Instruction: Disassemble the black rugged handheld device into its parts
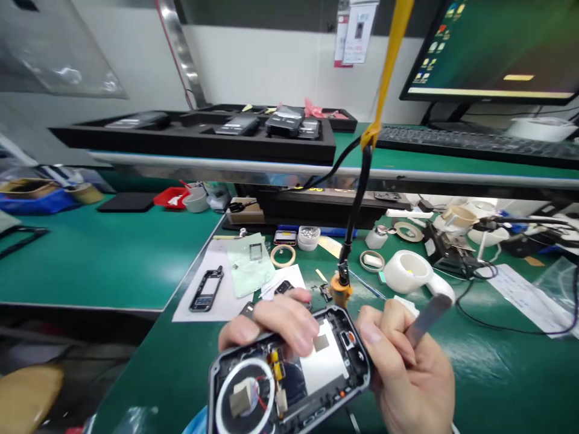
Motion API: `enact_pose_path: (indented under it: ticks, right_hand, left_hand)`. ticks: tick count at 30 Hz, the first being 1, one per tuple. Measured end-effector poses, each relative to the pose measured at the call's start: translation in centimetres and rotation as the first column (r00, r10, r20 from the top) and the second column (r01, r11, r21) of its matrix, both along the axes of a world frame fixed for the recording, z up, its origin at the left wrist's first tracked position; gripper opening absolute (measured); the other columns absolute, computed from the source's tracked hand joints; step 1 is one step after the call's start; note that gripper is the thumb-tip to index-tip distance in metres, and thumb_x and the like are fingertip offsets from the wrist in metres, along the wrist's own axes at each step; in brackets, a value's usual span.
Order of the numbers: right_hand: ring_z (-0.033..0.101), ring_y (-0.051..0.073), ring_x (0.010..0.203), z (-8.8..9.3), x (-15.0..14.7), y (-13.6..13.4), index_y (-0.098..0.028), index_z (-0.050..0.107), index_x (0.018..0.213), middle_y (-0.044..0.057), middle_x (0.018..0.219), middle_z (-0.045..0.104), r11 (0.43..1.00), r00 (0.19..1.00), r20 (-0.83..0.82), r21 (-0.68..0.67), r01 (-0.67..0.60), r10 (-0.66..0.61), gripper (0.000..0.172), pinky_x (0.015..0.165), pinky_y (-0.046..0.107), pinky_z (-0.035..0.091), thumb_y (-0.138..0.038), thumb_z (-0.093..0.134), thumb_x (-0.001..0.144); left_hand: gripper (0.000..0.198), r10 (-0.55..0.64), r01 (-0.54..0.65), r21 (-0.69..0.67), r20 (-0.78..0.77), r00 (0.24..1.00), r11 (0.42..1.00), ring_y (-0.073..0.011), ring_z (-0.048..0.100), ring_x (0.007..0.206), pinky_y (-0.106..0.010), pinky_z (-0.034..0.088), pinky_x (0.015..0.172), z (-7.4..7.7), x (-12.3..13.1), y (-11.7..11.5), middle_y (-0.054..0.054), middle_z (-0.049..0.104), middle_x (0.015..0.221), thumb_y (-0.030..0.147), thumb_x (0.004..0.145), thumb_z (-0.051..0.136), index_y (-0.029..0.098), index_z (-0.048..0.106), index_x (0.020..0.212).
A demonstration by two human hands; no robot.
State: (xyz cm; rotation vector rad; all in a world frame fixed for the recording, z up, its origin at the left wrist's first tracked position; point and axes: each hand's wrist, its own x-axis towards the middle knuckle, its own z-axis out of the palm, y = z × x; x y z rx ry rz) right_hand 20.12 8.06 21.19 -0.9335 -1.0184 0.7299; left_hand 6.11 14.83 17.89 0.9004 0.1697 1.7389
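An opened handheld device (316, 361), with a black casing, sits low in the middle of the view, tilted. Inside it show a white ring, thin red wires, gold-coloured flex pieces and a silvery-white plate. My left hand (280, 325) grips its far edge from the left, fingers bent over onto the inside. Beside the device's right end, my right hand (407, 361) is closed around a flat metal tool (427, 319) whose broad end sticks out up and right. The tool's other end is hidden. The right thumb and fingertips are close to the casing; whether they touch it I cannot tell.
A hanging black cable with an orange end (341, 289) comes down just behind the device. On the green bench lie a black frame (207, 289), tape rolls (283, 256) and a white tape dispenser (409, 271). Above, a shelf carries a black tray (194, 141), keyboard (474, 144) and monitor (497, 48).
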Motion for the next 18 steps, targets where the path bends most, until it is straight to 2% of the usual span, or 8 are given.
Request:
enact_pose_path:
  ticks: [2, 3, 7, 10, 11, 12, 13, 18]
  right_hand:
    - [0.032, 0.011, 0.057, -0.4, -0.5, -0.1, -0.025, 0.031, 0.075, -0.007, 0.068, 0.034, 0.999, 0.999, 0.022, -0.02, -0.037, 0.037, 0.055, 0.048, 0.022, 0.027, -0.035, 0.068, 0.114]
    - [0.032, 0.011, 0.057, -0.6, -0.8, -0.2, -0.025, 0.031, 0.075, -0.006, 0.069, 0.035, 0.999, 0.998, 0.032, -0.023, -0.045, 0.046, 0.054, 0.048, 0.023, 0.027, -0.034, 0.067, 0.115]
    - [0.027, 0.009, 0.056, -1.3, -2.6, -0.4, -0.025, 0.03, 0.076, -0.007, 0.071, 0.035, 0.999, 0.999, -0.001, -0.027, 0.037, -0.037, 0.055, 0.051, 0.025, 0.03, -0.035, 0.067, 0.116]
    - [0.032, 0.009, 0.054, -2.0, -3.5, -0.2, -0.024, 0.032, 0.077, -0.007, 0.07, 0.036, 0.999, 0.998, 0.048, 0.003, 0.034, -0.034, 0.052, 0.054, 0.025, 0.033, -0.03, 0.064, 0.117]
    - [0.036, 0.009, 0.054, -2.2, -3.6, -0.1, -0.024, 0.033, 0.076, -0.007, 0.069, 0.038, 1.0, 0.996, 0.088, 0.02, -0.006, 0.004, 0.051, 0.054, 0.025, 0.033, -0.028, 0.063, 0.117]
    - [0.039, 0.009, 0.054, -2.4, -3.5, 0.0, -0.024, 0.034, 0.076, -0.007, 0.068, 0.04, 0.998, 0.991, 0.126, 0.035, -0.046, 0.041, 0.05, 0.053, 0.024, 0.033, -0.026, 0.063, 0.117]
    - [0.042, 0.01, 0.055, -2.4, -3.3, 0.1, -0.024, 0.035, 0.076, -0.006, 0.067, 0.044, 0.996, 0.985, 0.161, 0.048, -0.073, 0.065, 0.05, 0.054, 0.024, 0.034, -0.026, 0.063, 0.117]
    - [0.058, 0.018, 0.06, -1.4, -0.4, 0.6, -0.023, 0.057, 0.069, 0.005, 0.07, 0.064, 0.994, 0.946, 0.311, 0.03, -0.108, 0.093, 0.054, 0.057, 0.034, 0.046, -0.046, 0.058, 0.118]
  left_hand:
    - [0.012, 0.064, -0.064, 0.161, 0.01, 0.998, 0.985, -0.0117, 0.047, 0.048, -0.033, 0.062, 0.086, -0.9, 1.3, 0.1, 0.011, 0.059, 0.056, 0.05, 0.109, 0.074, 0.041, 0.076, 0.102]
    - [0.018, 0.026, -0.034, 0.226, 0.041, 0.999, 0.974, -0.0101, 0.041, 0.043, -0.031, 0.06, 0.08, -1.2, 1.8, 0.4, 0.012, 0.055, 0.052, 0.05, 0.113, 0.068, 0.038, 0.074, 0.102]
    - [0.019, -0.283, 0.239, 0.362, 0.071, 0.957, 0.901, -0.0087, 0.036, 0.039, -0.025, 0.048, 0.063, -1.0, 1.5, 2.2, 0.011, 0.045, 0.049, 0.046, 0.115, 0.064, 0.032, 0.069, 0.104]
    - [0.011, -0.403, 0.332, 0.415, 0.094, 0.91, 0.847, -0.0088, 0.041, 0.044, -0.024, 0.046, 0.059, 0.2, -0.2, 2.2, 0.01, 0.046, 0.056, 0.038, 0.115, 0.063, 0.029, 0.07, 0.113]
    - [0.014, -0.353, 0.295, 0.304, 0.155, 0.923, 0.906, -0.0086, 0.041, 0.048, -0.025, 0.046, 0.06, 0.8, -0.8, 1.8, 0.008, 0.045, 0.061, 0.041, 0.113, 0.065, 0.029, 0.071, 0.116]
    - [0.028, -0.317, 0.302, 0.135, 0.114, 0.941, 0.944, -0.0103, 0.047, 0.057, -0.027, 0.051, 0.065, 1.4, -1.3, 1.2, 0.006, 0.049, 0.069, 0.053, 0.104, 0.077, 0.027, 0.072, 0.115]
    - [0.041, -0.332, 0.333, -0.019, 0.026, 0.943, 0.943, -0.0126, 0.054, 0.067, -0.031, 0.056, 0.073, 2.1, -1.8, 0.6, 0.003, 0.055, 0.077, 0.059, 0.094, 0.088, 0.025, 0.072, 0.111]
    - [0.042, -0.136, 0.152, -0.141, 0.115, 0.984, 0.978, -0.0093, 0.036, 0.061, -0.025, 0.042, 0.062, 4.8, -2.7, -0.9, 0.005, 0.039, 0.073, 0.058, 0.087, 0.095, 0.026, 0.07, 0.099]
